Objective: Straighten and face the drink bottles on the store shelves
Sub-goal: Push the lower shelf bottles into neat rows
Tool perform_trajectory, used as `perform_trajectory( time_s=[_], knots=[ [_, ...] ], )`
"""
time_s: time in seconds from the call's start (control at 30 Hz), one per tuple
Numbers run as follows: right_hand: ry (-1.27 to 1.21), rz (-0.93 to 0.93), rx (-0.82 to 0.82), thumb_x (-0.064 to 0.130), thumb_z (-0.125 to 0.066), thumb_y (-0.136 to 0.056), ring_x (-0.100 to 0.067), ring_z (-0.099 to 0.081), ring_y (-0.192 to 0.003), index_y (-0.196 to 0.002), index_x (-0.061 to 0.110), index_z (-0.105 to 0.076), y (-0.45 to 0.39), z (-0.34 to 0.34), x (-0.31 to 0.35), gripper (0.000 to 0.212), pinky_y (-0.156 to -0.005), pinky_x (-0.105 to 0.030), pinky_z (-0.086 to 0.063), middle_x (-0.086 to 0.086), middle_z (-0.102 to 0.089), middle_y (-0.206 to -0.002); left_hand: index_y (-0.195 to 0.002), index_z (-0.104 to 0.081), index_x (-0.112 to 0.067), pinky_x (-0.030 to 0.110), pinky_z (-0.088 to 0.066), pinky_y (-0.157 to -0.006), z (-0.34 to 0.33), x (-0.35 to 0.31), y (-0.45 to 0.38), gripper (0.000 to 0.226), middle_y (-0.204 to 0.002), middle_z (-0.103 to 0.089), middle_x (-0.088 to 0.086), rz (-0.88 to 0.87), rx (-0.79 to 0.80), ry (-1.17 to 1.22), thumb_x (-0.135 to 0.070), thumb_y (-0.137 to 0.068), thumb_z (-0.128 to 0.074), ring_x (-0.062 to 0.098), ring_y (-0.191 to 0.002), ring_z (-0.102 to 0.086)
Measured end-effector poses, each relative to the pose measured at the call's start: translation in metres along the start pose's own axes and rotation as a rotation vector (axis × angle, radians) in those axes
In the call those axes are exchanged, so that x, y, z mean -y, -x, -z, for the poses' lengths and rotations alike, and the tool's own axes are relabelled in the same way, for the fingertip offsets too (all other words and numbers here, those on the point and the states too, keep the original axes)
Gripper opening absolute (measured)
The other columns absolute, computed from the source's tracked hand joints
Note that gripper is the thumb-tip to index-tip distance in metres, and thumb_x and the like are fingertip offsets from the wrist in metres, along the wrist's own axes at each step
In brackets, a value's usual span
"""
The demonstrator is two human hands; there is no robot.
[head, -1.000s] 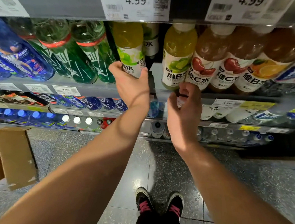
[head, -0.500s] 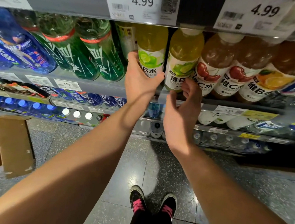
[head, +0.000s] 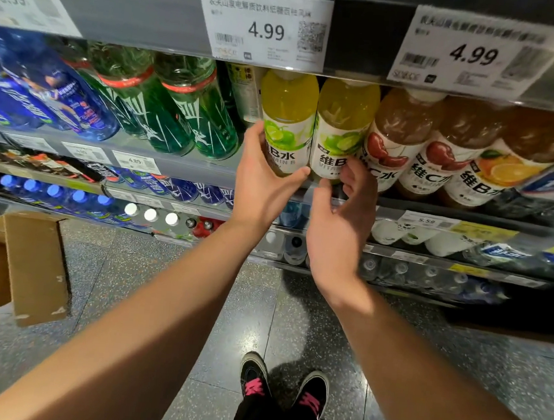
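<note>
In the centre of the frame, the left hand (head: pixel 264 182) is grasping the lower part of a yellow-green plastic drink bottle with a lime label (head: pixel 286 123), thumb across its front, standing on the grey metal shelf (head: pixel 185 165). Just right of it, the right hand (head: pixel 341 222) is curling its fingers against the base of a second yellow-green lime-labelled bottle (head: pixel 341 131); whether it is actually gripping cannot be told. Amber cherry-labelled bottles (head: pixel 395 139) are standing further right.
</note>
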State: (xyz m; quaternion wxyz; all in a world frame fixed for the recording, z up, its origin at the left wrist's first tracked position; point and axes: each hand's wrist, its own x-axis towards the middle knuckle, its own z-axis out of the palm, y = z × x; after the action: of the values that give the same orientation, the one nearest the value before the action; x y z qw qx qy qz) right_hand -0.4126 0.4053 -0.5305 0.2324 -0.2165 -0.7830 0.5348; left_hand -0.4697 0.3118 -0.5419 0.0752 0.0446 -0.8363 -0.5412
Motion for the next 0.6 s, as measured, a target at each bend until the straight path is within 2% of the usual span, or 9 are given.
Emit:
perform_trajectory(
  time_s=[0.17, 0.23, 0.33, 0.4, 0.5, 0.53, 0.6],
  knots=[
    [0.027, 0.091, 0.008, 0.006, -0.061, -0.091, -0.025, -0.063, -0.111, -0.128, -0.001, -0.055, 0.011, 0.004, 0.005, 0.039, -0.095, -0.045, -0.053, -0.015, -0.062, -0.121, -0.137, -0.048, -0.016, 0.005, -0.040, -0.097, 0.022, 0.007, 0.018, 0.067, -0.130, -0.057, -0.001, -0.016, -0.126, -0.065, -0.027, -0.080, -0.081, 0.005, -0.117, -0.055],
    [0.041, 0.131, 0.032, 0.004, -0.062, -0.091, -0.028, -0.064, -0.109, -0.127, -0.004, -0.055, 0.018, 0.005, 0.011, 0.038, -0.094, -0.046, -0.054, -0.017, -0.063, -0.118, -0.137, -0.050, -0.012, 0.011, -0.041, -0.102, 0.037, 0.011, 0.021, 0.061, -0.129, -0.057, 0.001, 0.005, -0.185, -0.060, -0.022, -0.084, -0.078, 0.007, -0.117, -0.055],
    [0.073, 0.209, 0.072, 0.002, -0.063, -0.089, -0.032, -0.066, -0.107, -0.123, -0.008, -0.059, 0.027, -0.002, 0.020, 0.036, -0.095, -0.044, -0.054, -0.020, -0.066, -0.115, -0.139, -0.050, -0.011, 0.032, -0.043, -0.109, 0.063, 0.019, 0.021, 0.057, -0.129, -0.056, 0.002, 0.063, -0.274, -0.080, -0.018, -0.087, -0.074, 0.015, -0.120, -0.055],
    [0.095, 0.242, 0.093, 0.002, -0.064, -0.087, -0.033, -0.066, -0.106, -0.119, -0.009, -0.062, 0.033, -0.013, 0.025, 0.033, -0.096, -0.039, -0.054, -0.021, -0.067, -0.113, -0.138, -0.050, -0.010, 0.031, -0.043, -0.109, 0.080, 0.027, 0.019, 0.056, -0.127, -0.054, 0.001, 0.091, -0.324, -0.090, -0.017, -0.087, -0.073, 0.017, -0.119, -0.055],
    [0.144, 0.279, 0.140, 0.004, -0.071, -0.085, -0.021, -0.064, -0.102, -0.114, -0.007, -0.066, 0.047, -0.035, 0.030, 0.031, -0.096, -0.020, -0.047, -0.017, -0.069, -0.107, -0.137, -0.050, -0.007, 0.014, -0.036, -0.104, 0.105, 0.038, 0.009, 0.057, -0.127, -0.051, 0.003, 0.097, -0.377, -0.111, -0.014, -0.085, -0.073, 0.017, -0.120, -0.052],
    [0.132, 0.261, 0.186, 0.007, -0.072, -0.085, -0.018, -0.062, -0.100, -0.115, -0.004, -0.066, 0.050, -0.044, 0.032, 0.032, -0.093, -0.020, -0.047, -0.014, -0.069, -0.107, -0.137, -0.050, -0.005, 0.011, -0.034, -0.104, 0.113, 0.041, 0.004, 0.057, -0.128, -0.050, 0.006, 0.092, -0.387, -0.108, -0.012, -0.085, -0.073, 0.016, -0.120, -0.051],
    [0.062, 0.126, 0.297, 0.016, -0.071, -0.087, -0.011, -0.059, -0.104, -0.124, 0.007, -0.062, 0.054, -0.064, 0.038, 0.039, -0.095, -0.027, -0.049, -0.006, -0.065, -0.114, -0.136, -0.049, -0.003, 0.018, -0.036, -0.106, 0.126, 0.048, -0.007, 0.059, -0.129, -0.050, 0.010, 0.083, -0.393, -0.106, -0.013, -0.084, -0.074, 0.019, -0.120, -0.050]
  ],
)
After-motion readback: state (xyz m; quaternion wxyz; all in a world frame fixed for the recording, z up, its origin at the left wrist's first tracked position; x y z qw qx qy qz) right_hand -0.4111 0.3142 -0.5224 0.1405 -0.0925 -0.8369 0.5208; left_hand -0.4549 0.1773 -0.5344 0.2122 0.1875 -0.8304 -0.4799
